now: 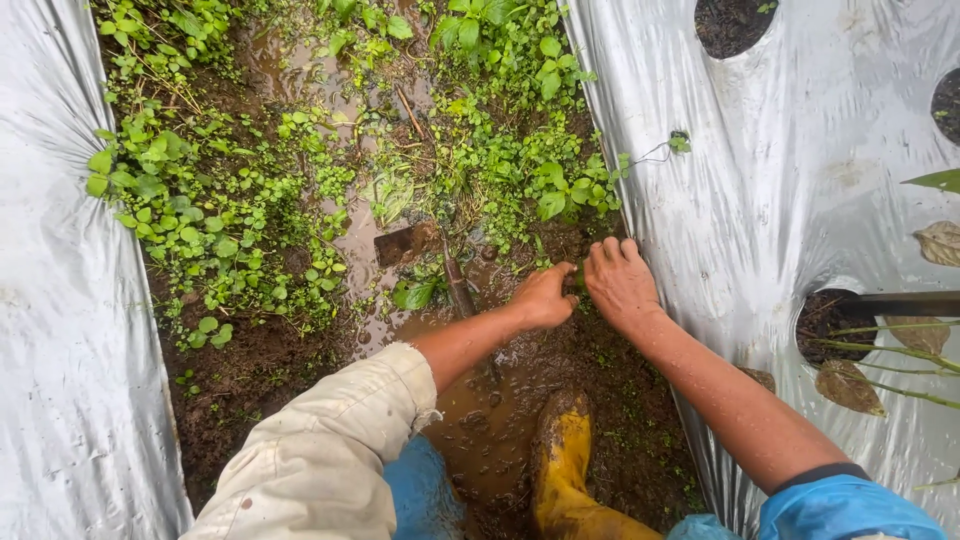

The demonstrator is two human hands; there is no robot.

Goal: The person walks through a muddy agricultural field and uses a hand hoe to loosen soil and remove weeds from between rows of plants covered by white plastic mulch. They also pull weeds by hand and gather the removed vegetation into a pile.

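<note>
Nearest us, a yellow rubber boot (562,462) stands in the brown puddle (480,400) of a muddy furrow (250,370). Just beyond it, our left hand (545,296) and right hand (618,282) meet, touching, both with fingers curled closed around a small green weed (578,277) at the foot of the right silver plastic mulch sheet (800,190). A hoe (408,243) lies just left of the hands, blade on wet soil. Farther off, leafy weeds (220,200) fill the furrow; a second mulch sheet (60,300) borders the left.
</note>
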